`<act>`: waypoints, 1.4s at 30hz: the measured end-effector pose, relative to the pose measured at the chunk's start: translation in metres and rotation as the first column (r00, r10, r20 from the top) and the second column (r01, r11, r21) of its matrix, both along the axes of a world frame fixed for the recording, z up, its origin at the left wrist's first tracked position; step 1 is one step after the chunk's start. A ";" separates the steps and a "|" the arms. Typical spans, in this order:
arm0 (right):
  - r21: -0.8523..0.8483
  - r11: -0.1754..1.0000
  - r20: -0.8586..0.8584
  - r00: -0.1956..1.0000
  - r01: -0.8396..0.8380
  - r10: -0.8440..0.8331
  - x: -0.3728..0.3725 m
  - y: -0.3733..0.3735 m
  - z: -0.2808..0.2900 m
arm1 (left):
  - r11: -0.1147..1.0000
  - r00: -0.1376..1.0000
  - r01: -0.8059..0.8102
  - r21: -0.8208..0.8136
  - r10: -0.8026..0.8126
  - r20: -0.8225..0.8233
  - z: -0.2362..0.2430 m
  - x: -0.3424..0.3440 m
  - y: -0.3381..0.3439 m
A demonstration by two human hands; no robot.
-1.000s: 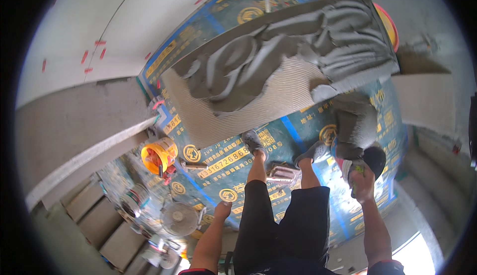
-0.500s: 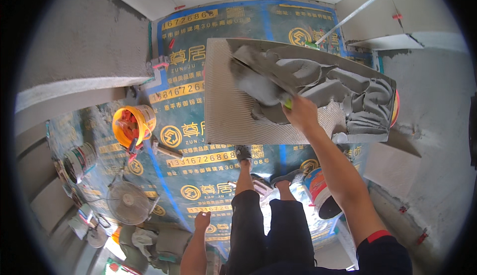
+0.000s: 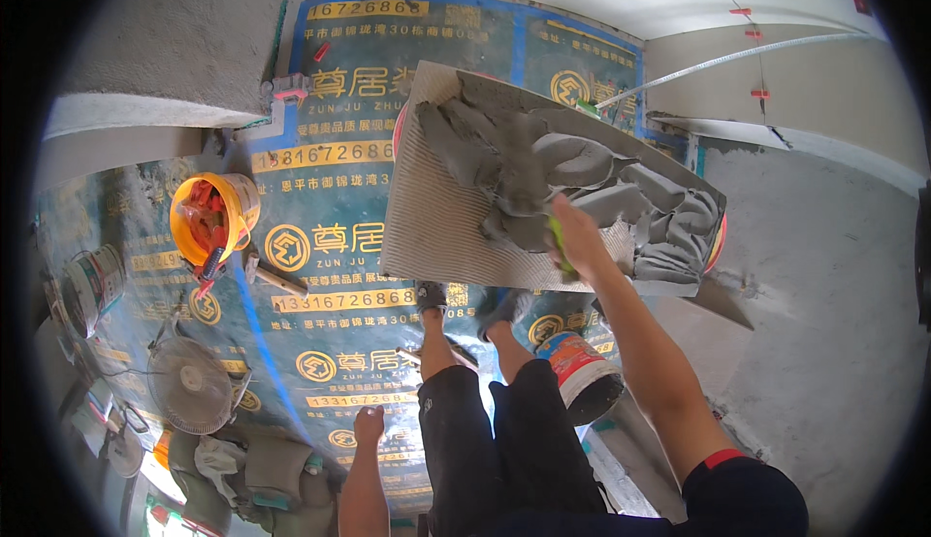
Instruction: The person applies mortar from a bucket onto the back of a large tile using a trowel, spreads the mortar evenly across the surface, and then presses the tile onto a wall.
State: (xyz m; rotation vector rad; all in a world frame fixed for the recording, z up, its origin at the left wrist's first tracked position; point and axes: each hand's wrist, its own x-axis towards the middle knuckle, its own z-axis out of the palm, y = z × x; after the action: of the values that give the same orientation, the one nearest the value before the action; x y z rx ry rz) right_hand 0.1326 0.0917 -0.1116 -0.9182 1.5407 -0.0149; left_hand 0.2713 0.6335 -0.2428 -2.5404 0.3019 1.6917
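Note:
My right hand (image 3: 579,238) is wrapped round the green handle of a trowel (image 3: 557,236). Its blade is smeared by motion and lies over the grey mortar (image 3: 582,161). That mortar is spread in thick folds on a large tile (image 3: 398,242), which rests raised above the floor in front of my feet. Fine combed ridges cover the tile's left end and near side; the thickest heap is at the right end. My left hand (image 3: 369,424) hangs low beside my leg, fingers curled into a loose fist, with nothing seen in it.
An orange bucket (image 3: 248,209) with red pieces stands left, a fan (image 3: 190,386) nearer. By my right leg sits a mortar-stained bucket (image 3: 572,358). A long pale pole (image 3: 718,67) slants at the far right. Green printed sheeting (image 3: 320,183) covers the floor.
The trowel has swept over the mortar, its blade turning from a slant to nearly upright in view. Mortar now covers part of the tile's far left corner. My view and feet have shifted.

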 end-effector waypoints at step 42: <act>-0.231 -0.461 -0.783 -0.118 -0.857 0.611 0.045 -0.244 -0.072 | 0.647 0.648 -0.760 0.054 0.761 0.001 0.029 -0.196 -0.030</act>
State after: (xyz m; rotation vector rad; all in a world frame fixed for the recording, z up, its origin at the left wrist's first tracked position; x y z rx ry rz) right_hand 0.1776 -0.1519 -0.1841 -2.9485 0.3864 0.6636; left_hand 0.0749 0.6036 -0.2138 -2.7923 -0.9632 1.8757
